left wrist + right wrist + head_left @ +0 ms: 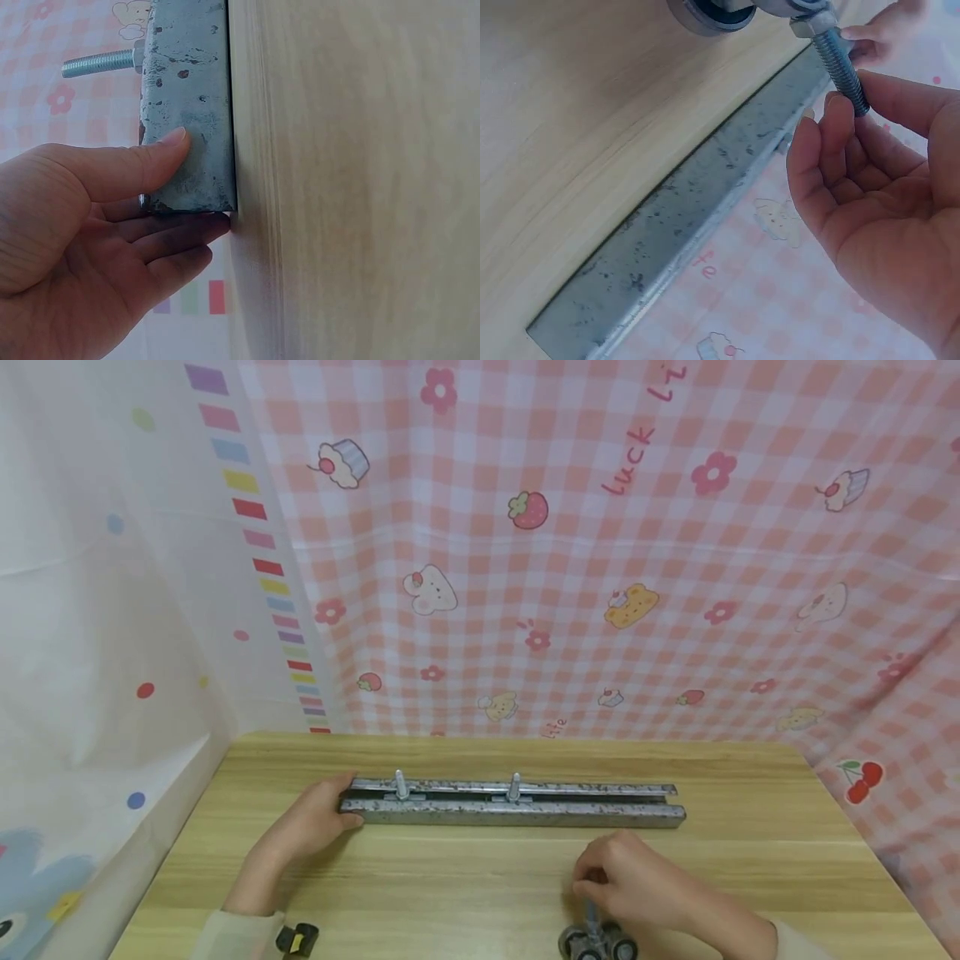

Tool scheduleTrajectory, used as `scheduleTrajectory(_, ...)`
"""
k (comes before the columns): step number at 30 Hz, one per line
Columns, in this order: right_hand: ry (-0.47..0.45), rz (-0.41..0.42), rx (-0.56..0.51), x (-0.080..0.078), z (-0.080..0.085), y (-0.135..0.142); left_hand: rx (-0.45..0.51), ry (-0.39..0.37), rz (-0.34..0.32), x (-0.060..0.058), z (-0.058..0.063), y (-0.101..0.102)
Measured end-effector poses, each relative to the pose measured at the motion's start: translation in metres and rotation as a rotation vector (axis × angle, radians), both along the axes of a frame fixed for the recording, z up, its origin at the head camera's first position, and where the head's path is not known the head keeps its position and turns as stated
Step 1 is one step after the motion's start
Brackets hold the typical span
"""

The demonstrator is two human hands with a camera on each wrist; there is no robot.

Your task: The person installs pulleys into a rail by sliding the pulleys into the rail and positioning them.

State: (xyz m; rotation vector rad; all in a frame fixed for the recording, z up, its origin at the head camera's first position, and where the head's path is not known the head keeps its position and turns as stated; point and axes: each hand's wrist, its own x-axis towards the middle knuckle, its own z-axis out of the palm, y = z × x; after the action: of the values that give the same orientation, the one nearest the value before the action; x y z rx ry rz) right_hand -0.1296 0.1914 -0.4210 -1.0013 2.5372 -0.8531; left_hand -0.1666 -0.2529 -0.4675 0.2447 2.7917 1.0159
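A slotted grey metal channel rail [517,810], scuffed with dark specks, lies lengthwise on the table with its slot upward. Two threaded bolts [514,787] stick up through the slot. My left hand [318,810] holds the rail's left end, its thumb on the front face and its fingers around the end; the left wrist view shows the thumb [165,157] pressed flat there. Nearer the front edge, my right hand [637,877] pinches the upright threaded bolt [840,71] of a wheeled roller trolley [596,939] between thumb and fingertips. Its wheels point down, apart from the rail.
The wood-grain table [465,868] runs back to a pink checked cloth [570,577] hanging behind it. White dotted cloth [97,610] hangs at the left. A black and yellow object [297,939] sits at the left sleeve.
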Motion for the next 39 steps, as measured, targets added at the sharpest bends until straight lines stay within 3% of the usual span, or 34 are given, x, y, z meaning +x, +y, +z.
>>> scheduleTrajectory(12, -0.175, 0.033, 0.017, 0.029, 0.015, 0.010, 0.001, 0.006, -0.002, 0.001, -0.002, 0.000)
scheduleTrajectory(15, -0.097, 0.087, -0.006, 0.036, 0.010, 0.015, 0.002, 0.003, -0.004, 0.001, -0.002, 0.000)
scheduleTrajectory(19, 0.122, 0.233, -0.128, 0.043, -0.001, 0.020, 0.005, -0.009, -0.003, 0.001, -0.001, 0.000)
scheduleTrajectory(21, 0.189, 0.280, -0.188, 0.045, -0.006, 0.022, 0.007, -0.014, 0.000, 0.001, 0.000, 0.000)
scheduleTrajectory(24, 0.174, 0.297, -0.225, 0.046, -0.010, 0.025, 0.008, -0.014, 0.002, 0.001, 0.000, -0.001)
scheduleTrajectory(33, 0.158, 0.257, -0.124, 0.049, -0.012, 0.030, 0.009, -0.006, 0.001, 0.001, 0.000, -0.001)
scheduleTrajectory(39, 0.154, 0.247, -0.127, 0.049, -0.012, 0.031, 0.012, -0.010, 0.002, 0.000, 0.000, -0.001)
